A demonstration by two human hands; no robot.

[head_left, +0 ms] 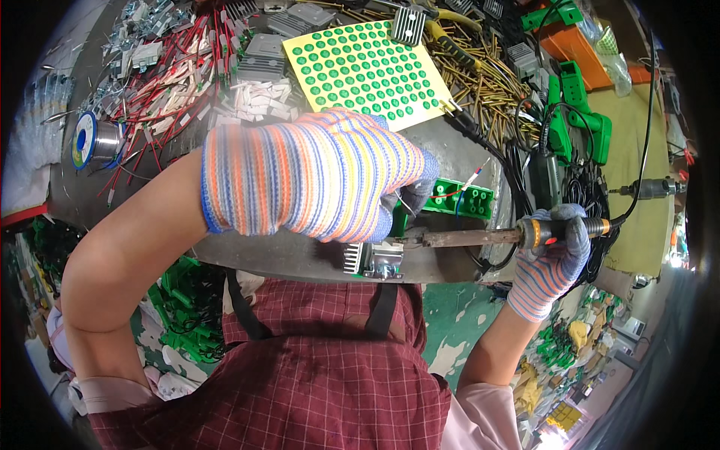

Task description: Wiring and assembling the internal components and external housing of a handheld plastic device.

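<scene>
While the right hand (557, 257) closes round a soldering iron (487, 237), the left hand (356, 171) curls beside a green housing (477, 202) — fingertips partly hidden, pinch cannot be told. Sticker sheet (361, 73) lies just beyond.

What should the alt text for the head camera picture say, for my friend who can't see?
A person's right hand in a striped glove holds a soldering iron pointing toward the gloved left hand, which is beside a green plastic case on a dark table. Beyond lie a yellow sheet of green stickers and piled red and white wires.
</scene>
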